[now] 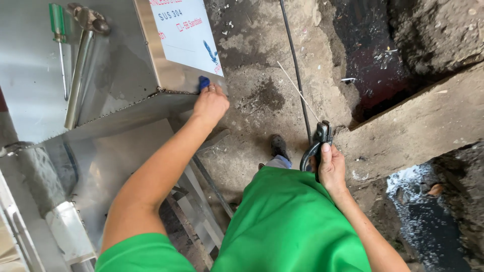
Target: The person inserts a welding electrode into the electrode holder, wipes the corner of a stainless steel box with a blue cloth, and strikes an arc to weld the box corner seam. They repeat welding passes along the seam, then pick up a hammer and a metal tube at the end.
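Left hand (pixel 210 104) pinches a small blue piece (pixel 203 82) against the corner of the steel box (pixel 126 75), by its seam. Right hand (pixel 331 168) closed around a welding holder (pixel 316 146), held low, well apart. Positioning step, apparently; next needs the holder raised to the seam.

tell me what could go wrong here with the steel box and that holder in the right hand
1. The left hand presses a small blue piece at the corner of the steel box; the sheet edge there looks sharp and could cut fingers.
2. The right hand holds an electrode holder with its thin rod sticking out; a swing might strike the leg or the box.
3. The screwdriver and hammer lie loose on the box and could slide off.
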